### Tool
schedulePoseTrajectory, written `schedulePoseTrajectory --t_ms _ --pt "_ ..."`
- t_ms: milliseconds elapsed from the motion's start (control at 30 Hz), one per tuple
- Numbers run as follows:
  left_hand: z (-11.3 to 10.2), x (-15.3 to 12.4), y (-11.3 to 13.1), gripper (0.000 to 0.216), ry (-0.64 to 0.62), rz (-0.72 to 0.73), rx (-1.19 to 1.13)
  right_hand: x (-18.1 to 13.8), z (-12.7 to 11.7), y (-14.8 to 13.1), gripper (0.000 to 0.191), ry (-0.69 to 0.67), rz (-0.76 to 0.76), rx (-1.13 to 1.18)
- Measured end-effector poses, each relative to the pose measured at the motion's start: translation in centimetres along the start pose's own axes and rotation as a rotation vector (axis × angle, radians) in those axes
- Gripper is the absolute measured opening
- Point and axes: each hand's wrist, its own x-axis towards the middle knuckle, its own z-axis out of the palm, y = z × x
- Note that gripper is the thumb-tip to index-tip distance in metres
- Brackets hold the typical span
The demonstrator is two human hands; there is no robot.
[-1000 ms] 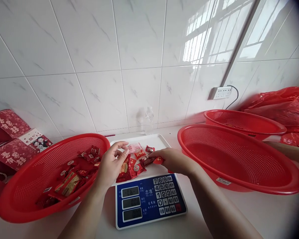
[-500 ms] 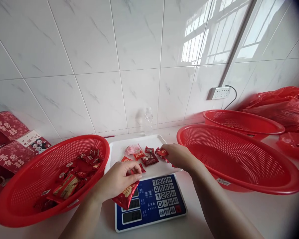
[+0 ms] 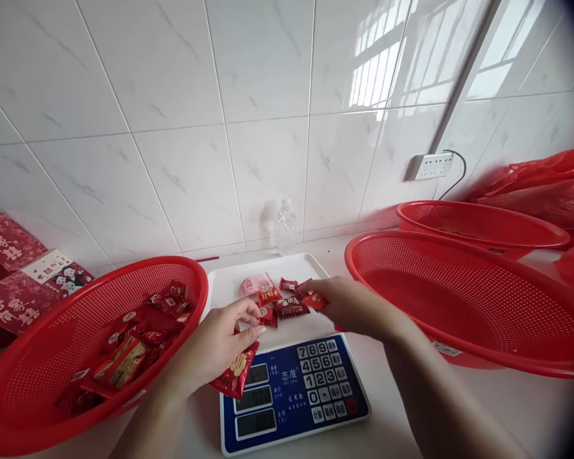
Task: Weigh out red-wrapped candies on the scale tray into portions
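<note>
My left fingers (image 3: 247,332) pinch a packet (image 3: 233,377) at the tray's (image 3: 229,287) 6 o'clock edge; my right fingers (image 3: 323,287) grip a candy (image 3: 315,300) near the basket (image 3: 459,306).

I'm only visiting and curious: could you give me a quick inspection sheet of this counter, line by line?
Surface: white counter carrying a scale with a white tray.
Job's things: wrapped sweets lie on the tray; more sit in the left basket.
Clutter: near right basket and far right basket, both without contents; red boxes; red bags; clear bottle.
Hands: left hand pinches a red packet over the scale; right hand holds a small red sweet over the tray.
Cables: one dark cable at the wall socket.
Surroundings: white tiled wall reflecting a window.
</note>
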Motion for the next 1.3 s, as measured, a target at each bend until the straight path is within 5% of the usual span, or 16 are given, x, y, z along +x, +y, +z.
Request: schedulePoseTrajectory --t_ms 133,233,433,533,833,967,1300 --pt "0.0 0.1 0.1 0.016 -0.027 -0.072 0.061 0.5 -0.6 1.6 0.023 -0.005 0.217 -0.110" --pt "0.0 0.4 -0.1 0.019 0.005 -0.100 0.059 1.0 0.0 1.7 0.020 -0.058 0.186 -0.105" --pt "-0.4 1.4 -0.9 0.021 0.278 0.029 -0.069 1.0 0.0 0.8 0.024 0.095 0.180 0.027" --pt "-0.2 1.5 -0.8 0.017 0.400 0.097 -0.072 0.2 -0.5 0.0 0.022 0.108 0.087 0.215" --pt "2.1 0.7 0.4 0.012 0.577 0.260 -0.014 -0.7 1.2 -4.9 0.027 -0.183 -0.334 0.494" --pt "2.2 0.6 0.5 0.014 0.583 0.272 -0.021 -0.5 1.6 -5.1 0.019 -0.094 -0.307 0.471" --pt "0.3 0.7 0.5 0.027 0.705 0.292 -0.180 1.2 1.2 -1.2 0.028 0.242 0.058 0.280"
